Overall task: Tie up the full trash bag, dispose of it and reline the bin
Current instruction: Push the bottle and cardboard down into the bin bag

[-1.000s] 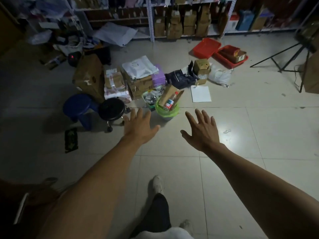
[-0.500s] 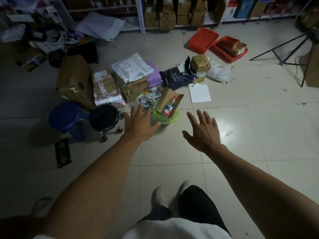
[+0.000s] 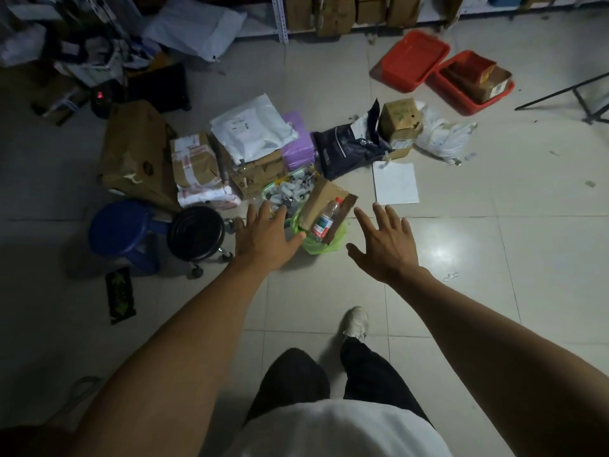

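Observation:
A small bin lined with a green trash bag (image 3: 324, 244) stands on the tiled floor ahead of me. It is stuffed with a folded piece of cardboard (image 3: 318, 201) and a plastic bottle (image 3: 326, 217) with a red cap. My left hand (image 3: 265, 237) is stretched out with straight fingers just left of the bag, the thumb near its rim. My right hand (image 3: 384, 244) is spread open to the right of the bag, apart from it. Neither hand holds anything.
Behind the bin lie taped cardboard parcels (image 3: 197, 168), white mailers (image 3: 253, 130), a dark mailer bag (image 3: 349, 148) and a clear bag of small items (image 3: 290, 191). A blue stool (image 3: 120, 230) and a black wheeled stool (image 3: 196, 232) stand left. Red trays (image 3: 412, 61) sit far right.
I have stepped closer to the bin, so it sits nearer in view. Both open hands now flank the green bag, the left one almost at its rim.

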The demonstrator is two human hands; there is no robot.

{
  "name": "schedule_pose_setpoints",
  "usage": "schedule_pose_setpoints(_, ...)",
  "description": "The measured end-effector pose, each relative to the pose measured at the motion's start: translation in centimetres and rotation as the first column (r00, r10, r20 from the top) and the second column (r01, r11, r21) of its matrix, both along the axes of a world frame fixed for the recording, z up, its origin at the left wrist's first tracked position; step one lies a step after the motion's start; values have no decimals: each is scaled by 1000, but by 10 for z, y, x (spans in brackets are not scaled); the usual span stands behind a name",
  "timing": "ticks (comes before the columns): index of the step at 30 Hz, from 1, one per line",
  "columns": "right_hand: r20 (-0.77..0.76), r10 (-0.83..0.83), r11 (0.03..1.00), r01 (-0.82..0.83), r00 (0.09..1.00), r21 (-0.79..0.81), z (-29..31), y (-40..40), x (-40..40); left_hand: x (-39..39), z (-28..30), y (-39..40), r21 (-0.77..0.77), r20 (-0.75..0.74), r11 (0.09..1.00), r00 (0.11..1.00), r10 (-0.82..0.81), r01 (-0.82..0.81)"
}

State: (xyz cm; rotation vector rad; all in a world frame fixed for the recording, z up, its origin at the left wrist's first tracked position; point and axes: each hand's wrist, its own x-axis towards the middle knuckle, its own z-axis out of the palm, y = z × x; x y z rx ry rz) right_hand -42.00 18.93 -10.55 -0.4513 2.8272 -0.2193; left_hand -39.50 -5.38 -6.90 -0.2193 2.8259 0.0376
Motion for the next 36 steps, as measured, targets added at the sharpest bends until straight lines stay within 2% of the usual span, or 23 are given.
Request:
schedule_pose_setpoints(11,73,23,999,-25,997,24,-28,-23,-74,-80,-29,-23,39,71,999,998,-1,-2)
schedule_pose_setpoints(15,73,-16,999,13,997,40,-37,-41,-96,-110,-43,-46,53,60,998,998,-33,29)
schedule_pose_setpoints(20,98,-92,995,87,991,55,-62,-73,-123,-154,-74,-81,73,114,995,991,-75,67)
schedule_pose_setpoints(28,143,-129,989,118,981,88,-121,-84,-159,-198,-140,-96,89,159,994,984,-75,61)
schedule_pose_setpoints(36,199,-87,992,67,976,106,-215,-61,-190,-220,-217,-74,88,190,995,980,-56,40)
